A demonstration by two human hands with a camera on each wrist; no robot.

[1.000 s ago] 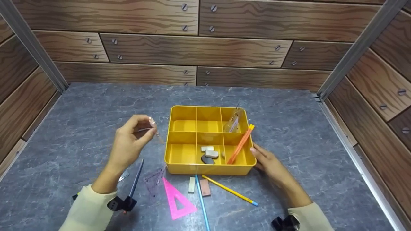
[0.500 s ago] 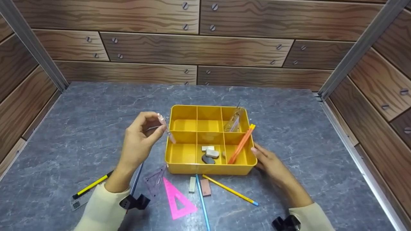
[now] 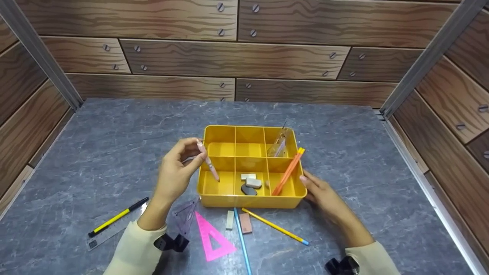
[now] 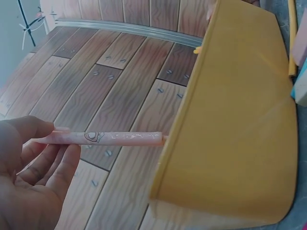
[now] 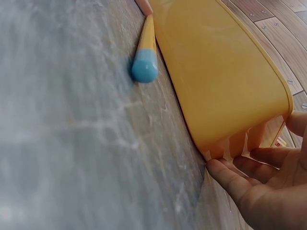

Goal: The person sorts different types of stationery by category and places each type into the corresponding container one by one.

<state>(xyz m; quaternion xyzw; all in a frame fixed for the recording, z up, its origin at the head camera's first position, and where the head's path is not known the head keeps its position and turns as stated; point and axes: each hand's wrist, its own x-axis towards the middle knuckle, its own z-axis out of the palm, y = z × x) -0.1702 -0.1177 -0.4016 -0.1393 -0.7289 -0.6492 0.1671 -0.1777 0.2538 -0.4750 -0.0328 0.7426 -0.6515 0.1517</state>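
Observation:
My left hand (image 3: 177,172) pinches a slim pink pen (image 3: 208,162) between thumb and fingertips at its upper end. The pen, with a small printed picture on its barrel (image 4: 115,138), slants down over the front left compartment of a yellow six-compartment box (image 3: 250,201). In the left wrist view its tip end passes behind the box's rim. My right hand (image 3: 324,200) rests against the box's right side, thumb at the rim and fairly straight fingers along the outer wall. Erasers (image 3: 253,183) lie in the front middle compartment; orange pencils (image 3: 287,173) lean in the front right one.
A clear set square (image 3: 279,145) stands in the back right compartment. Before the box lie a pink set square (image 3: 212,238), a purplish one (image 3: 184,217), a blue pencil (image 3: 242,242), a yellow pencil (image 3: 275,226) and two erasers (image 3: 245,223). A yellow-black pen (image 3: 116,217) and clear ruler (image 3: 109,231) lie left.
My left hand has moved right, bringing the pink pen from beside the box to over its front left compartment. The yellow-black pen and ruler have come into view. My right hand stays put.

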